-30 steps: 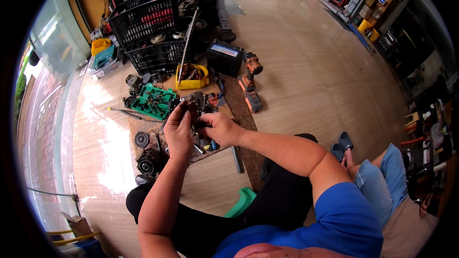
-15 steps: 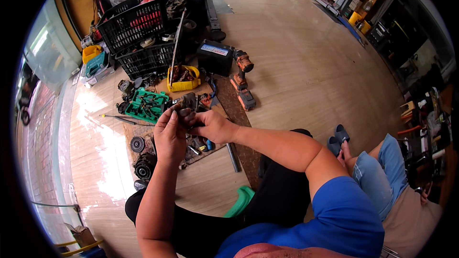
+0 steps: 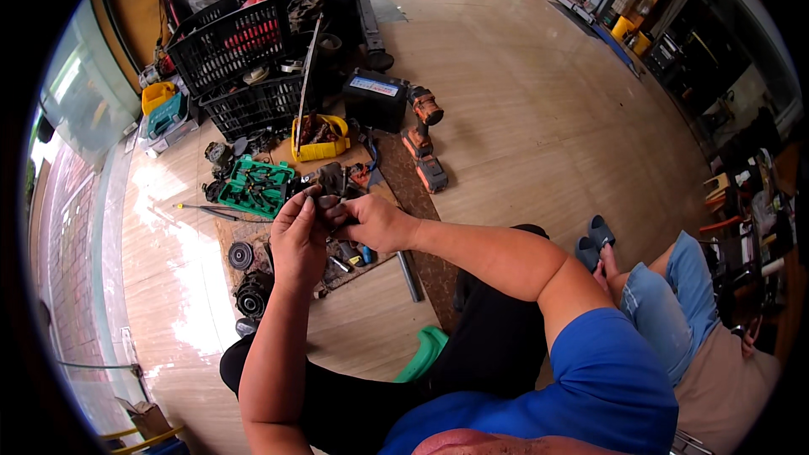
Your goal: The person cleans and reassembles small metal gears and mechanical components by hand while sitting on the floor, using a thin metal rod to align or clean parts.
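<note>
My left hand (image 3: 297, 232) and my right hand (image 3: 371, 223) meet above a dirty work mat, fingers closed around something small and dark that I cannot make out. Just beyond them lie an open green tool case (image 3: 256, 187) and a yellow cut-down jug (image 3: 318, 139) full of dark, rusty parts. Left of my hands are a round pulley (image 3: 241, 255) and a dark cylindrical component (image 3: 254, 293). Short tools and a metal bar (image 3: 409, 281) lie below my right hand. An orange and black cordless impact wrench (image 3: 421, 143) stands to the right of the mat.
Stacked black crates (image 3: 227, 42) and a car battery (image 3: 376, 101) are at the back. A glass door (image 3: 93, 67) is on the left. A seated person's legs (image 3: 666, 303) in sandals are at the right, beside cluttered tools. A green curved object (image 3: 417, 354) lies between my legs.
My fingers have shifted slightly around the held item, and both hands stay together. The whole view has moved a little, with surroundings appearing higher and further left in the picture.
</note>
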Demonstrator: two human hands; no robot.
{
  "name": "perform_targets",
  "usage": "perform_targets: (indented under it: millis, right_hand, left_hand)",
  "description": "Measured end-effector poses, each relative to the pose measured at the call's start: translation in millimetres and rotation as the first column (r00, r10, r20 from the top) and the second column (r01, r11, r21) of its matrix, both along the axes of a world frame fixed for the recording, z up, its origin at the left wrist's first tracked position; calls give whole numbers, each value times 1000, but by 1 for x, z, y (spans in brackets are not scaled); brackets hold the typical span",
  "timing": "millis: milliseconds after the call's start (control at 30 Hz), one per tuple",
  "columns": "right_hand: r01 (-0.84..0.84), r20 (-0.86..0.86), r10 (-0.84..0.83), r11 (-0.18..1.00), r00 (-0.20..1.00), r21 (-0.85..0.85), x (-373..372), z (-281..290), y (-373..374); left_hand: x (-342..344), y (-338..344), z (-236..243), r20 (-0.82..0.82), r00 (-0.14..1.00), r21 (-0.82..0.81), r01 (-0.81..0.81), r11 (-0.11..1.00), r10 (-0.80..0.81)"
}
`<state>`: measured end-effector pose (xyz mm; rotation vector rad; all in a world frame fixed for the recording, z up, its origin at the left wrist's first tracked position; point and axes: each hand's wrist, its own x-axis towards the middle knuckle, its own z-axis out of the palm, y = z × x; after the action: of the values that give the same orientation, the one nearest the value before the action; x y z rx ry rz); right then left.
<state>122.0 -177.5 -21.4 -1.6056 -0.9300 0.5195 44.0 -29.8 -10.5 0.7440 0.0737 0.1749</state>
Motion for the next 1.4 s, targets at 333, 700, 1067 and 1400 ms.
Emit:
perform_targets:
  millis: [333,700,1067,1400]
  right_hand:
    - [-3,48,6,997,999,-73,-1,10,-2]
    - [6,185,3,999,983,-46,0,13,-4]
    - [10,238,2,999,971,-52,1,11,-6]
    - [6,262,7,999,965,-50,1,8,-6]
  left_hand:
    - [-1,4,-2,19,1000,-26,21,999,-21]
    - [0,3,-1,12,999,-24,38,999,-38]
    - [0,2,-2,-12,999,-5,41,999,-41]
    - [-1,2,-1,-29,998,10,49,999,-49]
